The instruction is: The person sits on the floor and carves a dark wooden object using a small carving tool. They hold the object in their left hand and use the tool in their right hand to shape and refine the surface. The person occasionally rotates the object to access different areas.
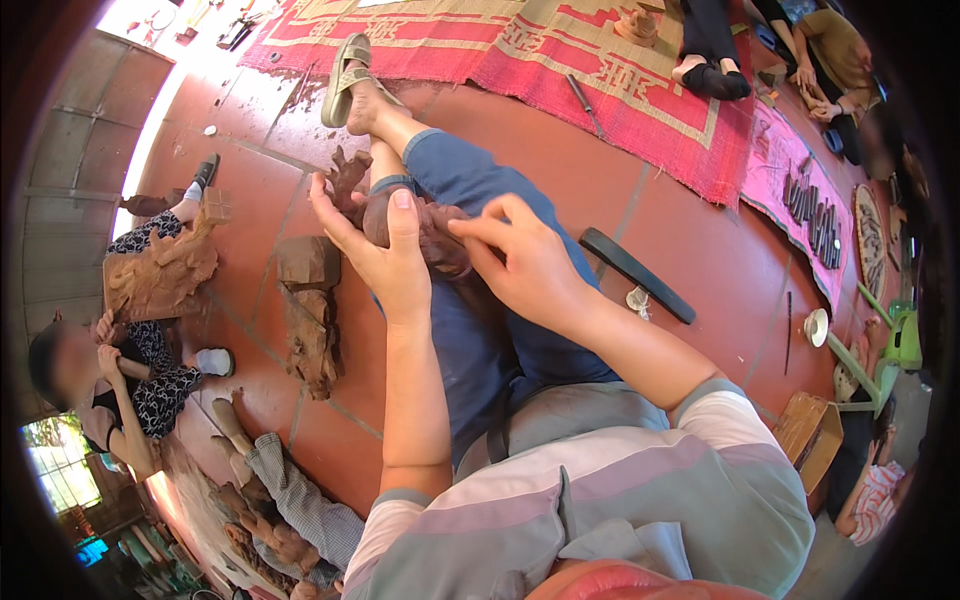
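Note:
A dark reddish-brown wood carving [438, 240] with a rounded body and a branching upper end rests on my lap, over my blue trousers. My left hand [388, 262] steadies it from the left, thumb up along its face and fingers stretched past its side. On the carving's right side, my right hand [525, 262] presses with thumb and forefinger pinched together. Whatever is between those fingertips, if anything, is too small to make out. Part of the carving is hidden behind both hands.
Left of my legs, a carved wood block [310, 320] lies on the red tile floor. To my right are a long dark bar [637, 275] and a chisel-like tool [585, 105]. A pink cloth [790, 150] bears several tools. Co-workers sit at left and far right; one handles a carving [165, 270].

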`<state>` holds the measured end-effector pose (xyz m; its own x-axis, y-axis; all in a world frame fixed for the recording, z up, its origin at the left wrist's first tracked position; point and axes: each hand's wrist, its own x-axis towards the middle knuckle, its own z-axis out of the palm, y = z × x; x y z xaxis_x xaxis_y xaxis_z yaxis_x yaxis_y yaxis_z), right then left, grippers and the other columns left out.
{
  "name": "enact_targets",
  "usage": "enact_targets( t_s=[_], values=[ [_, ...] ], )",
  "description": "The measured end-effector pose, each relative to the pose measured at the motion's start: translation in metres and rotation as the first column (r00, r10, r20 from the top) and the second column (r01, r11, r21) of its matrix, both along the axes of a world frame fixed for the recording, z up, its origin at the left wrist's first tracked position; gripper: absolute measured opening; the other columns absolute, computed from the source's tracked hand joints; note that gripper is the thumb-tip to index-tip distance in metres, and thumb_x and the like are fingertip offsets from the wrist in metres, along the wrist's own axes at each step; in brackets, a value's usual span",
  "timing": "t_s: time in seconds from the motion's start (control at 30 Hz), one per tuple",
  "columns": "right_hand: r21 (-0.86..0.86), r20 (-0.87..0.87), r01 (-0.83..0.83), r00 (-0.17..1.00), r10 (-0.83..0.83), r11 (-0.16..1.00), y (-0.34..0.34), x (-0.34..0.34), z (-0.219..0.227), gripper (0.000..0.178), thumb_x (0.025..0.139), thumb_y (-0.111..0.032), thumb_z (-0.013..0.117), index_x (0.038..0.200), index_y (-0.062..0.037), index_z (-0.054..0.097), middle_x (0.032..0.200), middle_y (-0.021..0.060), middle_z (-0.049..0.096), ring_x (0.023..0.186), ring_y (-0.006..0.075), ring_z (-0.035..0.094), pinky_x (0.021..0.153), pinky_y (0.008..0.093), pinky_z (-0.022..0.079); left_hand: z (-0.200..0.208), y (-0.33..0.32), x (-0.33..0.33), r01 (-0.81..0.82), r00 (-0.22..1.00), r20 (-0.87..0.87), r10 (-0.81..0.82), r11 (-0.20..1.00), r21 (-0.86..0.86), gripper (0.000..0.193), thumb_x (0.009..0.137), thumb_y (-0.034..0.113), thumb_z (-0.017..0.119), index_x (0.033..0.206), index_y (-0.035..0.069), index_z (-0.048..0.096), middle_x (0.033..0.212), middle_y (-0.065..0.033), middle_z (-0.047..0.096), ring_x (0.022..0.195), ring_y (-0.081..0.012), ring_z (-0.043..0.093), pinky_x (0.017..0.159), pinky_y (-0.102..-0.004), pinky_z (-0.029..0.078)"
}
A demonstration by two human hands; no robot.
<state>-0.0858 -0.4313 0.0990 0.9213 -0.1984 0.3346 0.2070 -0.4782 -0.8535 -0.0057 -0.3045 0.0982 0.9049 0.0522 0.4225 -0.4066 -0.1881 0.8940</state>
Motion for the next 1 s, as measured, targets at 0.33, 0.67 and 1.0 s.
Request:
enact_targets(
  t_s=[0.33,0.67,1.0],
  values=[
    [-0.087,0.022,0.120,0.993,-0.119,0.989,0.027,-0.007,-0.014,0.019,0.087,-0.007,0.060,0.107,-0.0041,0.061,0.094,0.0114,0.053,0.073,0.0318,0.061,0.060,0.0397,0.051,0.013,-0.007,-0.003,0.014,0.998,-0.068,-0.018,0.998,-0.058,0.084,0.085,0.034,0.064,0.145,-0.001,0.018,0.145,-0.0266,0.023,0.135,-0.0361,0.026,0.111,-0.0458,0.020],
    [-0.101,0.110,0.119,0.988,-0.108,0.988,0.022,0.005,-0.019,0.015,0.087,-0.006,0.059,0.101,-0.0040,0.064,0.092,0.0119,0.055,0.077,0.0321,0.061,0.063,0.0395,0.051,-0.004,0.001,0.006,-0.122,0.982,0.167,0.091,0.974,0.191,0.069,0.090,0.027,0.059,0.144,0.000,0.024,0.132,-0.0164,0.040,0.118,-0.0232,0.041,0.102,-0.0356,0.033],
    [0.013,0.097,0.131,0.987,-0.131,0.991,0.027,0.008,-0.032,0.019,0.085,-0.010,0.061,0.103,-0.0058,0.063,0.098,0.0120,0.055,0.083,0.0317,0.063,0.066,0.0401,0.053,-0.004,0.001,0.009,-0.014,0.998,0.068,0.014,1.000,-0.001,0.067,0.093,0.026,0.054,0.145,0.002,0.021,0.142,-0.0195,0.037,0.126,-0.0274,0.043,0.104,-0.0396,0.037]
  ],
)
